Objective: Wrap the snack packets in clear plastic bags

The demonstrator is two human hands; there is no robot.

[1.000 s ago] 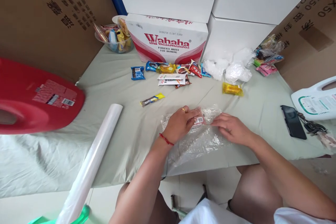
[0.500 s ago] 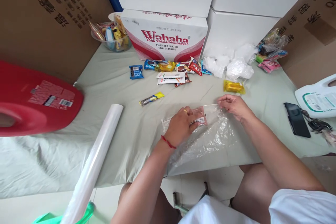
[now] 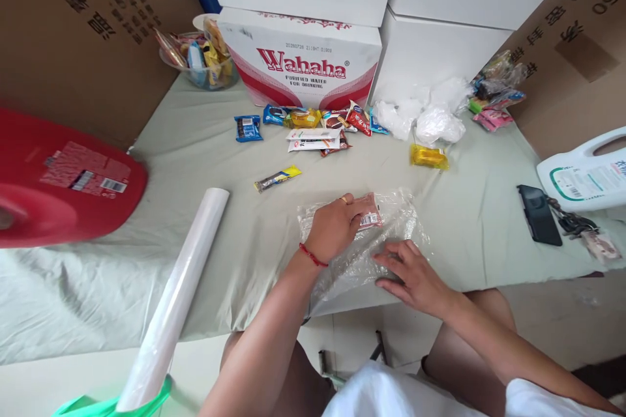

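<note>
My left hand (image 3: 332, 225), with a red string bracelet at the wrist, is closed on a pinkish-brown snack packet (image 3: 369, 210), its thumb and forefinger against it. The packet lies on a crumpled sheet of clear plastic film (image 3: 362, 267) near the table's front edge. Over the film's right part is my right hand (image 3: 403, 273), its fingers apart and nothing held; whether the fingertips touch the film I cannot tell. Beyond my left hand lies a yellow and dark snack bar (image 3: 278, 178). A yellow-wrapped snack (image 3: 429, 157) sits farther right.
A roll of plastic film (image 3: 180, 287) lies at the left beside a red jug (image 3: 68, 182). Several wrapped snacks (image 3: 303, 118) line up before a Wahaha carton (image 3: 303, 65). Crumpled clear plastic (image 3: 440, 120), a phone (image 3: 539, 215) and a white bottle (image 3: 587, 176) are at the right.
My right hand has let go of the film's far right edge and come back toward me, over the film. My left hand stays on the snack packet. The view has shifted slightly.
</note>
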